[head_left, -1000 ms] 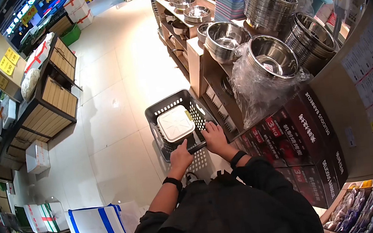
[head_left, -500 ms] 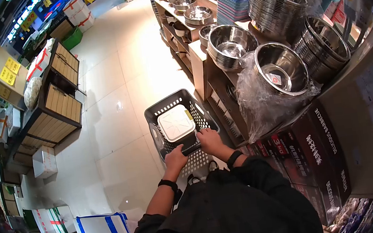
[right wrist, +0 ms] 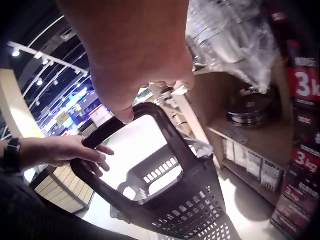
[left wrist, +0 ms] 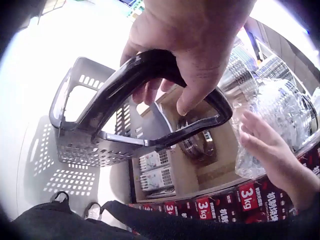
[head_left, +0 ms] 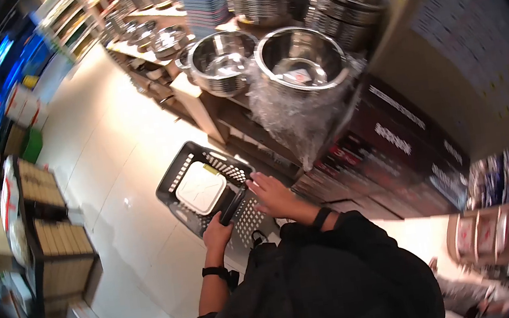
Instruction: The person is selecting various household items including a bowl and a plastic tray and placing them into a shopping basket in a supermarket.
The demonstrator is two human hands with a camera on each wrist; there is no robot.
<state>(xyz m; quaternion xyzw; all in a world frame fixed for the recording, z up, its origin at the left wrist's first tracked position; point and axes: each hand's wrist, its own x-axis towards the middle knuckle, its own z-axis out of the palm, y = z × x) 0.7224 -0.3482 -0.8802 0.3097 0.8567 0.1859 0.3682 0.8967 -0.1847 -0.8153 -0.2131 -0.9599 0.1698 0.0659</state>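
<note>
A dark grey basket [head_left: 180,214] with holes in its walls hangs in front of the person, a white-lidded container [head_left: 201,189] inside. The left hand [head_left: 218,233] grips one end of its black handle [head_left: 231,209]; in the left wrist view this hand [left wrist: 192,45] has thumb and fingers loosely round the handle [left wrist: 112,90]. Beside the handle's other end is the right hand [head_left: 277,199], fingers extended. The left wrist view shows this right hand [left wrist: 270,150] apart from the handle. In the right wrist view its thumb lies close to the handle [right wrist: 172,137]; contact is unclear there.
Shelves with steel bowls [head_left: 223,61] and a plastic-wrapped bowl stack [head_left: 301,61] stand ahead and right. Dark red boxes [head_left: 387,149] are stacked close on the right. Tiled floor [head_left: 127,206] runs along the left, past wooden-fronted counters [head_left: 62,246].
The head view has turned right, so the shelves and basket appear farther left. The right hand has come off the handle and its fingers have straightened. The left hand keeps its grip.
</note>
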